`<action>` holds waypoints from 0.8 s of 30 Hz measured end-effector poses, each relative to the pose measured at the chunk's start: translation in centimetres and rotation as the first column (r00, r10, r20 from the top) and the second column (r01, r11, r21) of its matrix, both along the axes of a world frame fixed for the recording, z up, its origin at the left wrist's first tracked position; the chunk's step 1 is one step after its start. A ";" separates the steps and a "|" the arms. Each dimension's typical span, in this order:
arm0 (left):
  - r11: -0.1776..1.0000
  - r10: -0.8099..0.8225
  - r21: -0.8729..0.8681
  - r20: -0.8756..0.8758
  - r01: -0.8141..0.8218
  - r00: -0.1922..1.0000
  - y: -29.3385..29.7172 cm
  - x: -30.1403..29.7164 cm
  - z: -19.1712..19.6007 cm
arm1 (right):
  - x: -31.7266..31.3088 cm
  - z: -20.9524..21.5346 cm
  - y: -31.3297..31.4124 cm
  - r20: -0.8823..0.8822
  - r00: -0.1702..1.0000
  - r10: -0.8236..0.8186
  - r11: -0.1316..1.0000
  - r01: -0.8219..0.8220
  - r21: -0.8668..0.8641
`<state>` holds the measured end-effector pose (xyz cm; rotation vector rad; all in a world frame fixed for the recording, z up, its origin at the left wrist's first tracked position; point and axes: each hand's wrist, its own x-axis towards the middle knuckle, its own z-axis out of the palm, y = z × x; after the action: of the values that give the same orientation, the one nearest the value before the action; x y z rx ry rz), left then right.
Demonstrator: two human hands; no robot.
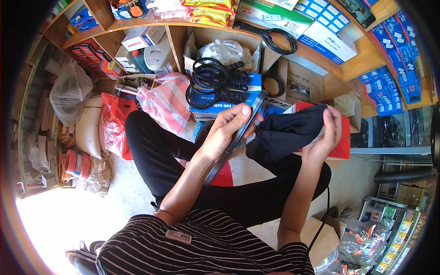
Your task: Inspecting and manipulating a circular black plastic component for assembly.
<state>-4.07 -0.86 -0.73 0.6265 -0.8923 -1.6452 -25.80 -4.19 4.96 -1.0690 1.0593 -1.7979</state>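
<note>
My left hand (228, 127) grips a long, dark, flat ring wrench (238, 133), turned nearly edge-on and tilted, with its upper end leaning right. Its outline resembles the black ring wrenches (213, 82) piled on a blue box ahead. My right hand (324, 140) holds a bunched black cloth (288, 130), with the thumb and fingers closed at its right edge. The cloth hangs between my hands, just right of the wrench, and hides part of a red box. Both hands are raised above my crossed legs.
Wooden shelves (261, 33) with boxed goods curve across the back. Another black ring wrench (273, 81) stands by a cardboard box (302, 80). At left are a striped bag (168, 101), a red bag (114, 126) and a sack (89, 128). An open carton (318, 238) sits lower right.
</note>
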 end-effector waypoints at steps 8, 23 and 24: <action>0.995 0.083 0.045 0.042 -0.085 0.996 0.1 -0.3 -0.6 | -1.8 -1.1 2.1 0.322 0.814 0.484 0.871 -0.416 -0.259; 0.994 -0.008 -0.108 0.200 0.030 0.980 0.8 -0.3 0.1 | 5.0 0.5 2.7 -0.828 0.555 -0.082 0.856 -0.386 -0.344; 0.990 -0.023 -0.127 0.234 0.054 0.972 1.0 -0.1 0.1 | 5.0 0.5 2.8 -0.843 0.521 -0.133 0.863 -0.357 -0.357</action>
<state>-4.19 0.17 -0.63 0.7235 -1.1804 -1.5528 -20.80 -1.34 5.46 -2.4753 0.9933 -1.4057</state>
